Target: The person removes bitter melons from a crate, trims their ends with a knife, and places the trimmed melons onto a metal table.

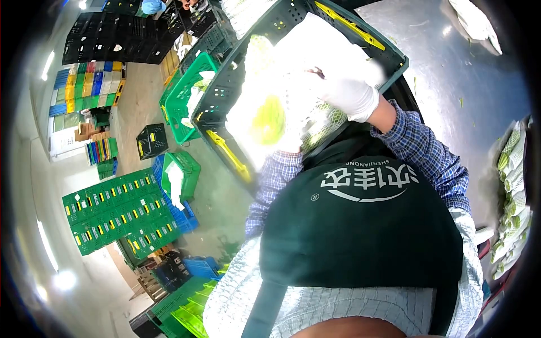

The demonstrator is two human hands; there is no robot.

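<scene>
A dark green plastic crate [222,96] with yellow handles stands in front of me, its inside badly washed out by glare. My right hand [352,97], in a white glove, reaches into it over pale green produce in white netting [324,123]. Its fingers blend into the bright white, so their grip is not clear. My left hand [288,132] is also down in the crate, bleached out almost wholly beyond the checked cuff. Near it is a yellow-green patch of produce [269,120]. What either hand holds, if anything, cannot be made out.
At right is a metal table [451,107] with netted produce [513,197] along its far side. Left of my crate stand a green crate [183,107] and another green crate [186,172] with white material. Stacked green crates [121,211] stand further left.
</scene>
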